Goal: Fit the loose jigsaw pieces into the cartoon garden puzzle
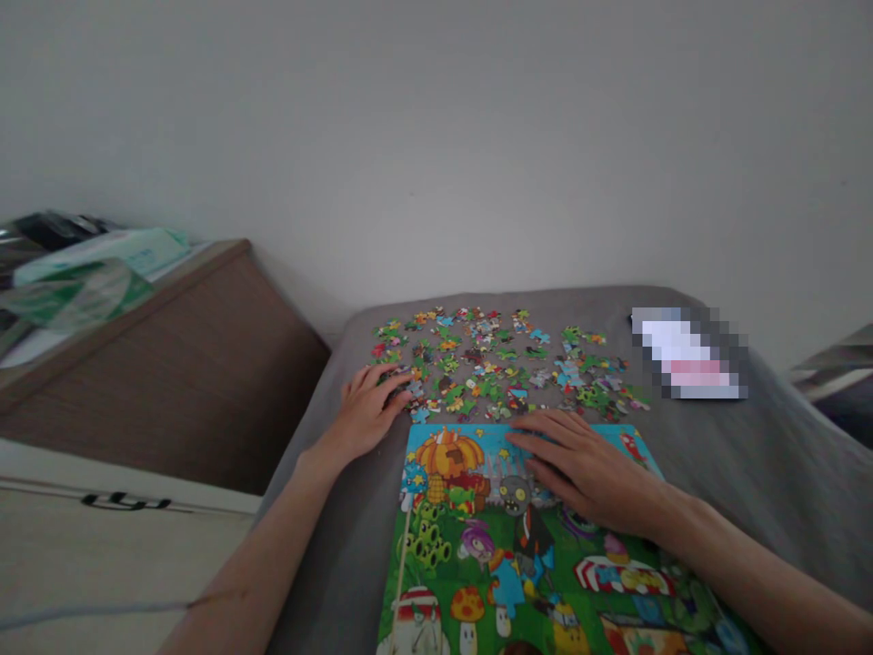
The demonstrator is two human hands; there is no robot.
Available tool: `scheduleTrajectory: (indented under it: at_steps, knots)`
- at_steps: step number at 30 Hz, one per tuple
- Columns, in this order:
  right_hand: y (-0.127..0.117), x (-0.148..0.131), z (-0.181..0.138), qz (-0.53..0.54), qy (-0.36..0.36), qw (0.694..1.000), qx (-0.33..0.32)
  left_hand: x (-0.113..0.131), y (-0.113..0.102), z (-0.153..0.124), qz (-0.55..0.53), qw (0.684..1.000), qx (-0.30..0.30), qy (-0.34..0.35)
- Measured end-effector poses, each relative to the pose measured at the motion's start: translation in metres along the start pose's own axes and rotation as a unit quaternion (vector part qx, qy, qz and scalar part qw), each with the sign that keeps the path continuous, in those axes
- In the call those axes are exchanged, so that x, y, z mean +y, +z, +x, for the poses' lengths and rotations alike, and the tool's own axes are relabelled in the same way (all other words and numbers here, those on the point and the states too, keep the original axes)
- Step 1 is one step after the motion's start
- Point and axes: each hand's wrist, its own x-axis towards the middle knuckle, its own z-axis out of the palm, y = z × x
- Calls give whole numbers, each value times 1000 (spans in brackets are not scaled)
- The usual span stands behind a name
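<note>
Puzzle board [477,564], bright with cartoon plants, lies at the near edge of the grey bed [750,455]. The right hand [587,473] lies flat on the board's far edge, fingers stretched out and slightly apart, gripping nothing. Just past the board's far left corner, the left hand [365,414] rests with fingers curled onto the loose pieces [491,359]; whether they pinch one I cannot tell. The pieces spread in a band toward the far edge, with bare sheet open either side.
</note>
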Motion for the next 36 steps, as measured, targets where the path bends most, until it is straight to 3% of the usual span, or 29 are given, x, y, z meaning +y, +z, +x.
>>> scheduleTrajectory:
  at_steps: [9, 13, 17, 19, 21, 26, 28, 36]
  knots:
    - [-5, 1, 3, 26, 3, 999, 31, 1, 4, 9, -26, 998, 38, -38]
    - [-6, 6, 3, 45, 32, 996, 74, 1, 0, 11, -124, 988, 80, -38]
    - [-7, 11, 3, 59, 56, 991, 103, 19, -6, 5, -235, 967, 97, -11]
    - [-6, 11, 3, 64, 56, 991, 103, 34, -7, -1, -266, 960, 75, 40]
    - [-5, 11, 3, 66, 52, 992, 95, 48, -4, -7, -289, 954, 14, 85]
    - [-2, 10, 2, 72, 39, 993, 80, 70, 8, -17, -307, 939, -129, 89]
    - [-1, 11, 2, 76, 34, 993, 78, 72, 12, -18, -296, 941, -132, 94]
    - [-2, 10, 2, 84, 36, 993, 79, 69, 8, -14, -238, 957, -36, 162]
